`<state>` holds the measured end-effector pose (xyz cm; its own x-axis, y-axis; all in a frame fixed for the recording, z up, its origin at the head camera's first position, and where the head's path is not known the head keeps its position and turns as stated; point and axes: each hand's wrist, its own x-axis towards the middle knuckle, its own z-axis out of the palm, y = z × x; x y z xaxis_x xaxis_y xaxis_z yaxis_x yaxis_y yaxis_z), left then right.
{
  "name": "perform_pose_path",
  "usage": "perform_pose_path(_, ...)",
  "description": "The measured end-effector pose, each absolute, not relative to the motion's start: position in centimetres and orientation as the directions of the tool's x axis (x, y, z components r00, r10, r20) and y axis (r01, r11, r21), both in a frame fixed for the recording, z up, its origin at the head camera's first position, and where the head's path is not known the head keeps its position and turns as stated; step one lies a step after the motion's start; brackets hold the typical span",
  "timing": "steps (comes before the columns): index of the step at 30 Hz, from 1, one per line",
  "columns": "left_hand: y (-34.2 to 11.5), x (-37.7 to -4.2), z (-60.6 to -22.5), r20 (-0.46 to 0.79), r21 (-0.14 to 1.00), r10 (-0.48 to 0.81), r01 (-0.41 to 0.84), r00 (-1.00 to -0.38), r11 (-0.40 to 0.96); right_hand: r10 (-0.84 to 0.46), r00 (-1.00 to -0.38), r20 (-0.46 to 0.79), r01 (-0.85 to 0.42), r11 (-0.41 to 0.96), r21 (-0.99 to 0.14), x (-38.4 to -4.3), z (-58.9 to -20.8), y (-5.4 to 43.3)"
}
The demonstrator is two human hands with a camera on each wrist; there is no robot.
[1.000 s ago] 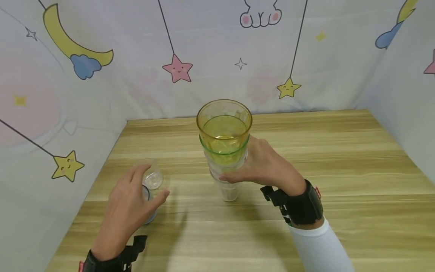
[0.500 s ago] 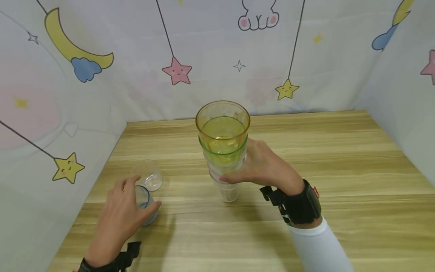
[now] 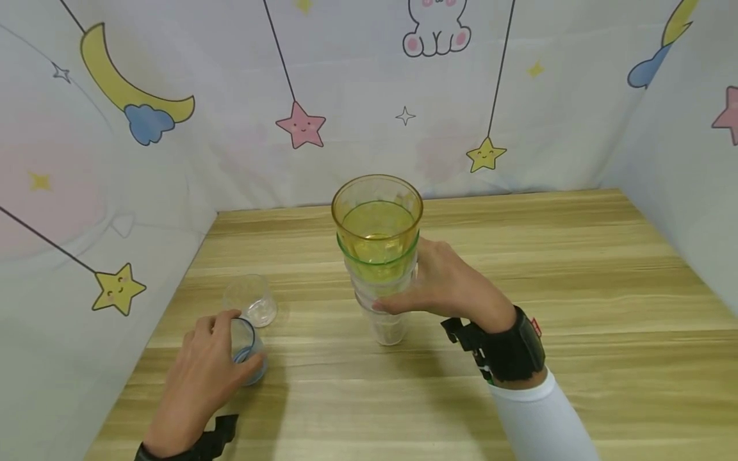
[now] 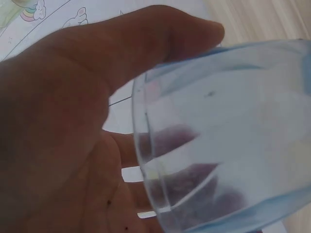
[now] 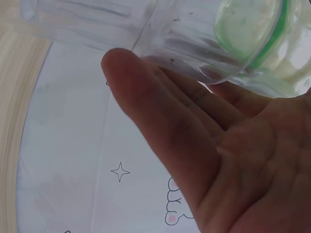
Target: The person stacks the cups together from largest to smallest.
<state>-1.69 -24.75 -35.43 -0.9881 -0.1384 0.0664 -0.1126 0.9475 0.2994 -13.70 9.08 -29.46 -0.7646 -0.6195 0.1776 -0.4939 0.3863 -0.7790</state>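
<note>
Blue cup point(image 3: 248, 339), upright on the table point(image 3: 548, 256), its long axis vertical and its mouth facing up. The left hand point(image 3: 207, 358) is the nearer one and is curled round the upper part, thumb on one side and fingers on the other; how firmly it pinches cannot be told. The deciding relation is sideways: the cup lies to the left of the stack point(image 3: 377, 256) and closer to the person, well apart from it. Just beyond the cup, the clear cup point(image 3: 254, 301) stands upright and untouched. The right hand point(image 3: 444, 282) grips the stack round its clear lower part, below the green and amber rims; the stack is upright, though whether its base bears on the table is uncertain. The left wrist view shows fingers through the blue cup's far wall, which the head view hides, but cuts off the base. The right wrist view shows fingers behind the stack; only the head view places both hands together. Behind hangs a printed cloth point(image 3: 357, 77).
</note>
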Motion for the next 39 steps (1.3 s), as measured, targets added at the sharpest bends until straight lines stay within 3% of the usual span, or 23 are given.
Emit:
perform_pose_path(15, -24.0, -2.1, -34.6, 0.107, 0.315, -0.142, -0.102, -0.984, 0.944, -0.640, -0.751, 0.165, -0.491, 0.373, -0.787, -13.8, -29.4, 9.3)
perform_pose_path(39, -21.1, -4.2, -32.4, 0.298, 0.327, -0.020, 0.082, -0.954, 0.941, -0.645, -0.748, 0.154, -0.486, 0.376, -0.789, -13.6, -29.4, 9.3)
